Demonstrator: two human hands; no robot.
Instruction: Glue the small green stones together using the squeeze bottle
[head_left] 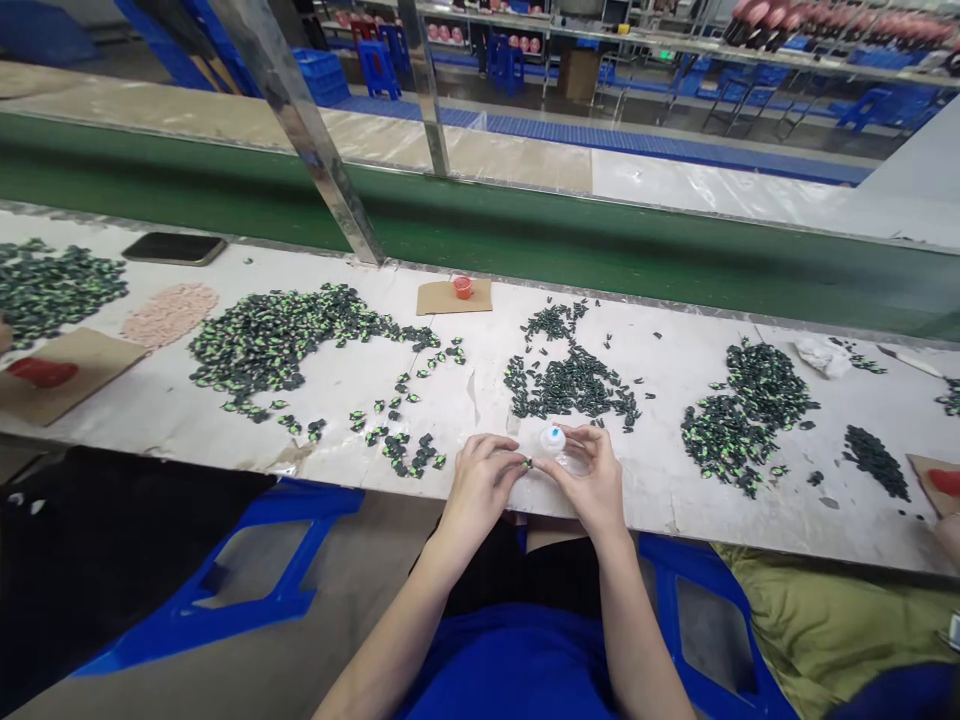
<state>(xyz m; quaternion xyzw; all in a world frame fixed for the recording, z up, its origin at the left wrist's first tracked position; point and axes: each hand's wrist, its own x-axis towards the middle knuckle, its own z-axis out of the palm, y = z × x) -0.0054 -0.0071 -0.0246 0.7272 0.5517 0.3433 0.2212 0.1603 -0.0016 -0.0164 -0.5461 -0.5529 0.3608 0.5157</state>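
Near the table's front edge, my left hand [484, 475] pinches a small dark green piece [529, 463] between thumb and fingers. From the other side my right hand [592, 478] meets the same piece with a fingertip, its fingers curled around a clear bottle with a white cap [553, 438]. Just beyond my hands lies a loose pile of small dark pieces [574, 385]. Left of my hands are scattered dark pieces with bright green marks [412, 455], beside a larger heap of the same kind [262, 340].
A red cup [463, 288] rests on a cardboard piece [431, 298] at the back. More green-marked pieces [757, 400] lie to the right. A metal post [330, 170] rises behind the table. People sit on both sides, on blue stools [292, 590].
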